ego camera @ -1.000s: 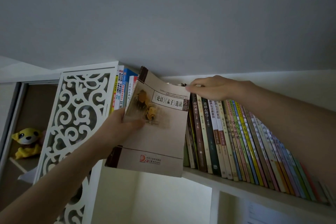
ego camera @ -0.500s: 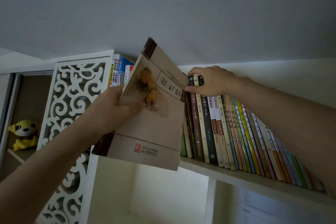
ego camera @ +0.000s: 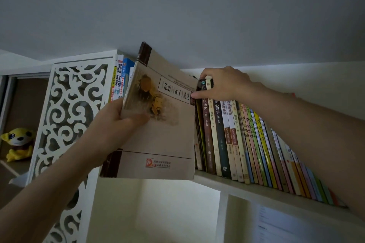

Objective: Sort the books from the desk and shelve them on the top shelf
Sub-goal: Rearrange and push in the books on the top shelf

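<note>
One flat, perhaps matte, beige book (ego camera: 166, 138)

Yellow plush toy (ego camera: 18, 142) in left cubby beside white scrollwork panel (ego camera: 67, 116); grey ceiling (ego camera: 197, 10) above.

— What sort of place is this?
— A home, likely a bedroom or study. A white bookshelf (ego camera: 256, 189) runs from the middle toward four o'clock, packed with a row of textbooks (ego camera: 246, 144) bearing Chinese titles.
— Anything else domestic?
— At nine o'clock a yellow plush toy (ego camera: 18, 143) sits in a cubby beside a white carved scrollwork panel (ego camera: 69, 116). A plain grey wall (ego camera: 197, 6) fills twelve o'clock.
</note>
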A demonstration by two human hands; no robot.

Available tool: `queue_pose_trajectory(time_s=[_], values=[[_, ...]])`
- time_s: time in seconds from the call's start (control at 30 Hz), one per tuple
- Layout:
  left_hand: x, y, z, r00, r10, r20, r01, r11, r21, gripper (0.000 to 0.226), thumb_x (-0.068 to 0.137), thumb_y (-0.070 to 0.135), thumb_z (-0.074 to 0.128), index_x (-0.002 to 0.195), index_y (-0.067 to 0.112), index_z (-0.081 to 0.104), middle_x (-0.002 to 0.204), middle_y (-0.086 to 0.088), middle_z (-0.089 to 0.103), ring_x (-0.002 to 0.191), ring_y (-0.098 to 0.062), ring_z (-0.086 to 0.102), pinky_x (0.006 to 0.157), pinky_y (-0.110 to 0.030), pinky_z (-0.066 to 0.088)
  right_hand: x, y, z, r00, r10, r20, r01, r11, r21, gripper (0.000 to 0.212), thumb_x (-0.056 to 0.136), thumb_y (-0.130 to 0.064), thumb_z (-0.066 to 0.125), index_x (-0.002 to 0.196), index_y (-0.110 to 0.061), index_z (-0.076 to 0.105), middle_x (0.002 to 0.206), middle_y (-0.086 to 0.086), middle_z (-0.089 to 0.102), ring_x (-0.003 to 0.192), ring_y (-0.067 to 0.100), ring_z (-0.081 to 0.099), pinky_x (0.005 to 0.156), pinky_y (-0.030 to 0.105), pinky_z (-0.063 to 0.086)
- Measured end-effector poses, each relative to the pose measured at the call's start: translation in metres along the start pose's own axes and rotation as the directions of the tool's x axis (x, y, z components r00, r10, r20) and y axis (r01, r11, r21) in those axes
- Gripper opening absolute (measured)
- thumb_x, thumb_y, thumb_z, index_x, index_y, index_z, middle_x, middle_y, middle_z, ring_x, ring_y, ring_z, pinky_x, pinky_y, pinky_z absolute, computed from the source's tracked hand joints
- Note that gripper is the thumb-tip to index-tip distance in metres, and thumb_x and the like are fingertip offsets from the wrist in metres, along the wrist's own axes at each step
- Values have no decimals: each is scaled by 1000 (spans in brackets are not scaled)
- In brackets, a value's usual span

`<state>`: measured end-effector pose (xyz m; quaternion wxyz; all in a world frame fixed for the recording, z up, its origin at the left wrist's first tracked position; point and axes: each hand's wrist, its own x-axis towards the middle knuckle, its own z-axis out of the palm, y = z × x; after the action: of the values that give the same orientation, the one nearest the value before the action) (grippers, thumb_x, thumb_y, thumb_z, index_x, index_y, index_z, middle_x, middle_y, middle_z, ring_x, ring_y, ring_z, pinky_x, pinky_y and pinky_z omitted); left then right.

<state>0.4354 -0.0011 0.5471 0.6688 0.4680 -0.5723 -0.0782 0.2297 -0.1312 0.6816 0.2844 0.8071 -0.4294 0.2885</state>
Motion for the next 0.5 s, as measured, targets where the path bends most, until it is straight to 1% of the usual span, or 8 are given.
queue_pose_trajectory(time_s=[0.1, 0.2, 0.27, 0.33, 0.43, 0.5], values=[[0, 5, 4, 998, 61, 9, -61, 996, 59, 11, 90, 24, 61, 101, 23, 62, 93, 0, 70, 82, -17, 69, 65, -33, 56, 2, 0, 4, 999, 16, -28, -13, 996, 88, 56, 73, -73, 59, 113, -35, 55, 107, -1, 62, 89, 20, 58, 76, 35, 48], [2, 10, 16, 997, 71, 11, -71, 997, 31, 12, 90, 24, 60, 102, 24, 62, 93, 1, 71, 82, -17, 69, 66, -33, 57, 2, 2, 4, 1000, 17, -1, -17, 992, 129, 41, 84, -63, 55, 114, -34, 54, 115, 2, 63, 93, 23, 60, 83, 40, 51], [6, 12, 21, 999, 49, 9, -49, 999, 7, 9, 90, 23, 61, 98, 24, 62, 91, 1, 70, 81, -16, 69, 63, -29, 54, 2, 1, 3, 1000, 25, -1, -24, 992, 126, 39, 87, -59, 53, 117, -35, 55, 119, 2, 62, 94, 22, 60, 83, 38, 52], [8, 13, 22, 1000, 9, 5, -9, 1000, -26, 7, 89, 21, 62, 96, 23, 61, 89, 0, 70, 79, -18, 69, 60, -28, 53, 0, 0, 3, 999, 35, -33, -31, 991, 129, 39, 86, -56, 55, 118, -34, 58, 116, 1, 63, 94, 22, 59, 80, 35, 51], [9, 14, 21, 998, -64, 24, 66, 992, -103, 12, 88, 18, 63, 100, 20, 61, 92, -5, 70, 82, -24, 69, 64, -33, 55, -2, -4, 6, 992, 56, -110, -40, 990, 138, 40, 83, -52, 61, 116, -31, 63, 110, 2, 65, 95, 24, 61, 82, 36, 50], [9, 14, 22, 999, -49, 19, 51, 997, -63, 8, 88, 19, 63, 96, 22, 60, 90, -5, 69, 82, -24, 68, 66, -35, 55, -4, -6, 5, 989, 53, -136, -35, 990, 134, 39, 82, -51, 63, 113, -28, 68, 104, 2, 69, 92, 23, 63, 80, 35, 51]])
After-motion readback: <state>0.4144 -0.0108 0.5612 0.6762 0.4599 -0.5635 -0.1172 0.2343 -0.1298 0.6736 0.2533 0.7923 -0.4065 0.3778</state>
